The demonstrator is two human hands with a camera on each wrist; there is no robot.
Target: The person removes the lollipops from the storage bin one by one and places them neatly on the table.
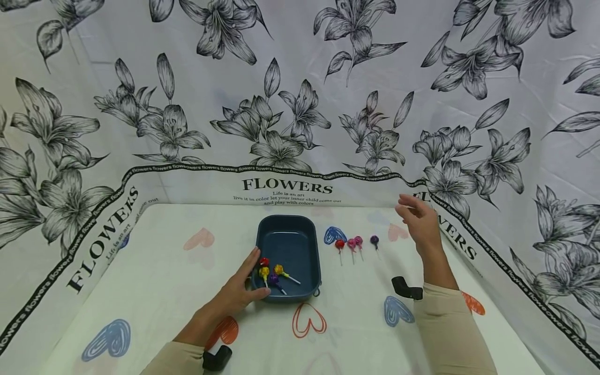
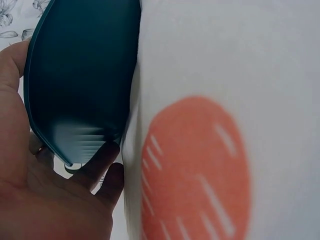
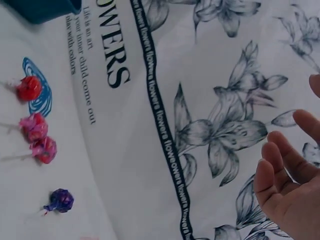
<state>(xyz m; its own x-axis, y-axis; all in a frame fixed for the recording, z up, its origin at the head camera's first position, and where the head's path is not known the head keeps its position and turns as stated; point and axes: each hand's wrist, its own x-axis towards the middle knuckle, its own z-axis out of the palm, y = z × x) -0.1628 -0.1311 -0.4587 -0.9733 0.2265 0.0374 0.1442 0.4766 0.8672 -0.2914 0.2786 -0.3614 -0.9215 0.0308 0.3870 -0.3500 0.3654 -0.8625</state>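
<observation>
My left hand (image 1: 244, 284) holds the near left corner of a dark blue rectangular tray (image 1: 310, 260), thumb at the front rim and fingers along the left side. In the left wrist view the tray's outer wall (image 2: 82, 75) lies between thumb and fingers. Inside, at the near left, are a red lollipop (image 1: 264, 261), two yellow lollipops (image 1: 279, 269) and a purple lollipop (image 1: 274, 280). My right hand (image 1: 419, 219) is raised at the right with loosely bent fingers, holding nothing. Left of it lie a red lollipop (image 3: 29, 89), two pink lollipops (image 3: 35, 127) and another purple lollipop (image 3: 61, 200).
A white cloth with printed hearts covers the table (image 1: 159, 271). Behind it hangs a white curtain (image 1: 290, 47) with black flower prints and lettering. A small metal ring (image 1: 317, 292) is at the tray's near right corner. Black wrist mounts (image 1: 407, 288) sit by both sleeves.
</observation>
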